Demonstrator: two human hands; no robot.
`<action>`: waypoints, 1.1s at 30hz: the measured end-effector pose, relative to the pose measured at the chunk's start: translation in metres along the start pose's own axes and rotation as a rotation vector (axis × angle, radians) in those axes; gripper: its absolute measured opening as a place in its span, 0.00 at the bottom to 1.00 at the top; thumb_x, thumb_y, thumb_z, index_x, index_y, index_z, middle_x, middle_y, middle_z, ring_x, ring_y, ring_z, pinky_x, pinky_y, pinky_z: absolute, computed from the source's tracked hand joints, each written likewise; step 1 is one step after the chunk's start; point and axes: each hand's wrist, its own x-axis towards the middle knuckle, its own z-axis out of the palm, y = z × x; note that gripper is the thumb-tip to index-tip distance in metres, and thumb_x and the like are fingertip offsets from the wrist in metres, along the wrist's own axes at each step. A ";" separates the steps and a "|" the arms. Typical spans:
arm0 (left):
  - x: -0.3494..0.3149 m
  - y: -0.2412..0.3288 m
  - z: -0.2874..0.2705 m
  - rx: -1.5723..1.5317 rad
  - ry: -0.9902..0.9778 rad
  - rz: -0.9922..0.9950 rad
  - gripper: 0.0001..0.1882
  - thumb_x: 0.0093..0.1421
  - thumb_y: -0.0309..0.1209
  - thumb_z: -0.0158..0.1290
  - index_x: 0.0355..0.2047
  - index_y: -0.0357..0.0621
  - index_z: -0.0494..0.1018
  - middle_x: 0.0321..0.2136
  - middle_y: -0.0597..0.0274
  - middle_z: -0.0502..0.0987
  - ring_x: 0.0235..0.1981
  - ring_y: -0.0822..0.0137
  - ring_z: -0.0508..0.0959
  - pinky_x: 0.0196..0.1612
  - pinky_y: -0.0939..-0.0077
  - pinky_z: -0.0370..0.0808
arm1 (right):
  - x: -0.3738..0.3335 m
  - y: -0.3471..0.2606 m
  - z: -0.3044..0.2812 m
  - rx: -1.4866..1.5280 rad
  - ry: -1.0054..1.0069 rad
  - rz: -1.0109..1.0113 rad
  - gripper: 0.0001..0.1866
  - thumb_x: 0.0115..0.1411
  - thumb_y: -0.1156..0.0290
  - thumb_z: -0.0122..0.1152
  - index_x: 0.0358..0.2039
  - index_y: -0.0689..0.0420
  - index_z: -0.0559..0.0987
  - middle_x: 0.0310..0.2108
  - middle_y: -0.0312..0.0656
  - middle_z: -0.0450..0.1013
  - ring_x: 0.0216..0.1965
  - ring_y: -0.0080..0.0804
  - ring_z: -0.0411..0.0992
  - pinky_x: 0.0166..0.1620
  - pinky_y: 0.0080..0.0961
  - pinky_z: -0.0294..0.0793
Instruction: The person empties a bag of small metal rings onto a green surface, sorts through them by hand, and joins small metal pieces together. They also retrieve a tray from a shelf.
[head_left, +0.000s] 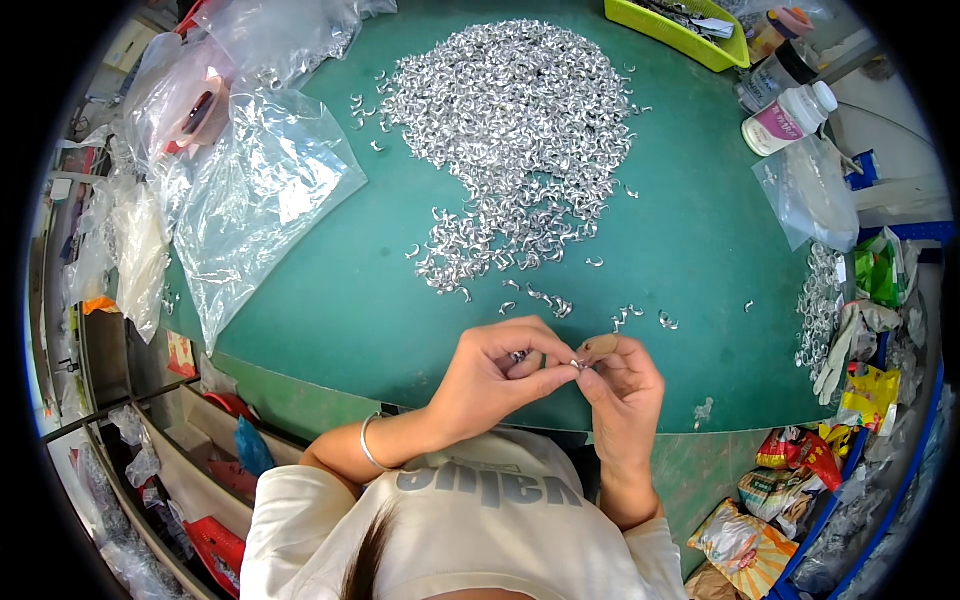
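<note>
Above the near edge of the green table, my left hand (pixel 490 375) and my right hand (pixel 625 385) meet fingertip to fingertip. Both pinch a small curved silvery metal piece (pixel 578 365) between them. More shiny metal (pixel 517 356) shows inside the curled fingers of my left hand. A tan covering is wrapped round one fingertip of my right hand. Just beyond the hands lie a few loose curved metal pieces (pixel 550 300), with others (pixel 668 320) to the right. Farther back spreads a big heap of the same pieces (pixel 510 110).
Clear plastic bags (pixel 265 190) cover the table's left side. A yellow-green basket (pixel 680 30) stands at the far right, near a white bottle (pixel 790 118). More metal pieces (pixel 820 300) and a glove (pixel 838 355) lie along the right edge. Colourful packets (pixel 870 395) fill a blue rack.
</note>
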 end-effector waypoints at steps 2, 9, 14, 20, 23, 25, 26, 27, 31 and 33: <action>-0.002 0.003 0.000 -0.015 -0.008 0.012 0.05 0.50 0.19 0.55 0.29 0.36 0.75 0.24 0.70 0.69 0.17 0.84 0.54 0.20 0.87 0.53 | -0.002 -0.002 0.003 0.013 -0.011 -0.006 0.13 0.48 0.86 0.57 0.36 0.65 0.69 0.33 0.41 0.69 0.37 0.26 0.67 0.42 0.22 0.65; -0.009 0.012 0.001 -0.076 -0.038 0.032 0.05 0.50 0.18 0.54 0.29 0.35 0.74 0.23 0.69 0.67 0.18 0.83 0.56 0.21 0.87 0.55 | -0.007 -0.005 0.006 0.061 -0.068 -0.023 0.13 0.49 0.86 0.56 0.36 0.65 0.69 0.33 0.40 0.69 0.37 0.26 0.67 0.43 0.23 0.65; -0.012 0.019 0.002 -0.061 -0.040 0.036 0.05 0.49 0.18 0.55 0.29 0.35 0.74 0.24 0.69 0.67 0.18 0.83 0.55 0.21 0.87 0.55 | -0.009 -0.008 0.009 0.099 -0.087 -0.001 0.12 0.49 0.84 0.57 0.36 0.65 0.69 0.32 0.40 0.68 0.37 0.26 0.66 0.44 0.23 0.65; -0.015 0.019 0.001 0.005 -0.049 0.108 0.06 0.47 0.18 0.56 0.28 0.36 0.75 0.25 0.67 0.69 0.16 0.83 0.55 0.20 0.87 0.54 | -0.012 -0.009 0.008 0.157 -0.133 0.043 0.11 0.51 0.82 0.56 0.36 0.64 0.69 0.33 0.39 0.68 0.38 0.25 0.66 0.45 0.22 0.64; -0.017 0.022 0.004 -0.016 -0.035 0.107 0.07 0.46 0.18 0.57 0.28 0.37 0.75 0.24 0.67 0.70 0.16 0.82 0.55 0.20 0.87 0.54 | -0.012 -0.010 0.008 0.220 -0.171 0.102 0.11 0.52 0.81 0.56 0.37 0.64 0.68 0.34 0.39 0.68 0.39 0.24 0.65 0.45 0.22 0.63; -0.017 0.021 0.003 0.000 -0.037 0.120 0.07 0.46 0.18 0.57 0.28 0.37 0.75 0.23 0.67 0.70 0.16 0.82 0.56 0.20 0.87 0.55 | -0.012 -0.011 0.008 0.258 -0.192 0.137 0.11 0.53 0.80 0.55 0.37 0.63 0.68 0.35 0.38 0.68 0.39 0.24 0.65 0.45 0.22 0.63; -0.018 0.021 0.003 0.008 -0.038 0.127 0.07 0.45 0.18 0.57 0.28 0.37 0.75 0.23 0.67 0.70 0.16 0.82 0.56 0.20 0.87 0.55 | -0.013 -0.011 0.008 0.270 -0.201 0.147 0.11 0.53 0.80 0.55 0.37 0.63 0.68 0.35 0.38 0.68 0.39 0.24 0.65 0.45 0.22 0.63; -0.018 0.021 0.004 0.010 -0.041 0.131 0.07 0.45 0.18 0.57 0.28 0.37 0.75 0.23 0.67 0.70 0.16 0.82 0.56 0.20 0.86 0.55 | -0.013 -0.011 0.008 0.283 -0.209 0.156 0.11 0.53 0.80 0.55 0.38 0.63 0.68 0.35 0.38 0.68 0.39 0.23 0.65 0.45 0.22 0.63; -0.019 0.022 0.004 0.013 -0.042 0.135 0.07 0.45 0.18 0.57 0.28 0.37 0.75 0.22 0.67 0.69 0.16 0.82 0.56 0.20 0.86 0.55 | -0.014 -0.012 0.007 0.297 -0.222 0.180 0.11 0.53 0.80 0.55 0.38 0.63 0.68 0.35 0.38 0.68 0.39 0.23 0.66 0.45 0.22 0.63; -0.019 0.022 0.004 0.010 -0.043 0.133 0.07 0.45 0.18 0.57 0.28 0.37 0.75 0.22 0.67 0.69 0.16 0.82 0.56 0.20 0.86 0.55 | -0.014 -0.012 0.008 0.299 -0.223 0.181 0.11 0.53 0.80 0.54 0.38 0.63 0.68 0.35 0.38 0.68 0.39 0.24 0.66 0.45 0.22 0.63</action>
